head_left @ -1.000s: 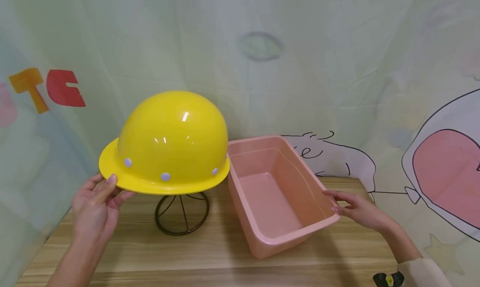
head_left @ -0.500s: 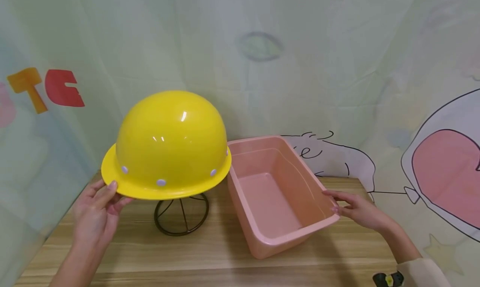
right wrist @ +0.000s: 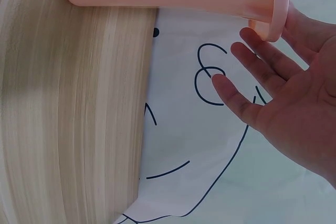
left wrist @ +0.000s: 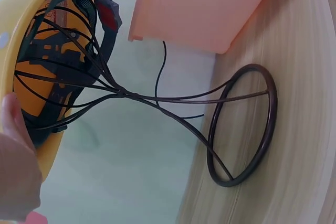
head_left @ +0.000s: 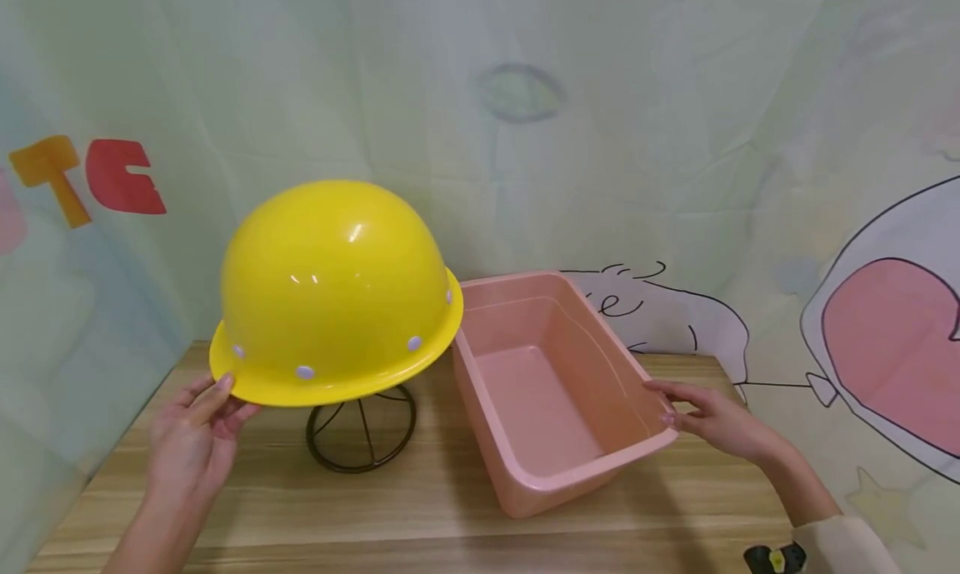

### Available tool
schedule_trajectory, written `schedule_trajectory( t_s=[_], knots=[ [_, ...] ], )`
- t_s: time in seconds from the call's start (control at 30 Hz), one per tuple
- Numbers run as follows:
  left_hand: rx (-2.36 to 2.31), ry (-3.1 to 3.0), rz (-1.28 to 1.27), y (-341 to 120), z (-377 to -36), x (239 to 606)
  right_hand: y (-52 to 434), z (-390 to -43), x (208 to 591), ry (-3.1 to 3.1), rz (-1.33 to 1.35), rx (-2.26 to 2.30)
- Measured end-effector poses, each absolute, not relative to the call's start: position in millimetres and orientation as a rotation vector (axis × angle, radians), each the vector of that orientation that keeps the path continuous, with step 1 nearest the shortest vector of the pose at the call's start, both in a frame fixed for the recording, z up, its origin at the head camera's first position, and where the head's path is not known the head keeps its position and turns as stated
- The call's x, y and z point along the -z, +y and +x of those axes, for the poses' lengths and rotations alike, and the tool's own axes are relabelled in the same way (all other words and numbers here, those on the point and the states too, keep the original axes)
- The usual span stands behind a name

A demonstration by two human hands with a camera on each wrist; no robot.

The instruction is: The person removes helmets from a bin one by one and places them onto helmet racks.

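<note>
From the head view, the glossy yellow plastic hard hat [head_left: 335, 295] has tipped leftward on the black wire stand [head_left: 361, 428] since a second ago, its brim pinched by the left hand [head_left: 191, 436]. Right of the stand, the right hand [head_left: 716, 424] rests open-fingered against the pink plastic tub [head_left: 555, 391]. The left wrist view shows the hat's harness still on the stand's wires [left wrist: 157, 103]; the right wrist view shows the fingers [right wrist: 247, 61] straight at the tub's rim [right wrist: 278, 9].

Wooden table [head_left: 420, 507] w/ pale grain; backdrop cloth [head_left: 637, 141] behind it, light green, wrinkled; orange + red letters [head_left: 82, 178] on cloth at left; cartoon drawing [head_left: 885, 349] w/ pink patch at right; small black-yellow object [head_left: 776, 559] at bottom edge.
</note>
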State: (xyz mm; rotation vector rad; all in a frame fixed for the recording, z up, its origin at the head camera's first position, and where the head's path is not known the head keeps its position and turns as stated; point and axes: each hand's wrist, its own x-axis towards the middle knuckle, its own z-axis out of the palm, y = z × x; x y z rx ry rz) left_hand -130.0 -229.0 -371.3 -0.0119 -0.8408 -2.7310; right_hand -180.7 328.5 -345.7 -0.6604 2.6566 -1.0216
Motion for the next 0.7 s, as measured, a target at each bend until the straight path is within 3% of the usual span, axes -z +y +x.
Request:
schedule_trajectory(
  t_s=[0.37,0.7],
  knots=[
    [2.757,-0.841,-0.151,-236.4,-125.4,368.4,328.6,-179.0,342.4,2.64,-0.657,1.038],
    [2.783,-0.901,-0.078,-242.4,-122.2,363.6,328.6,-179.1,343.7,2.635,-0.653,1.039]
  ],
)
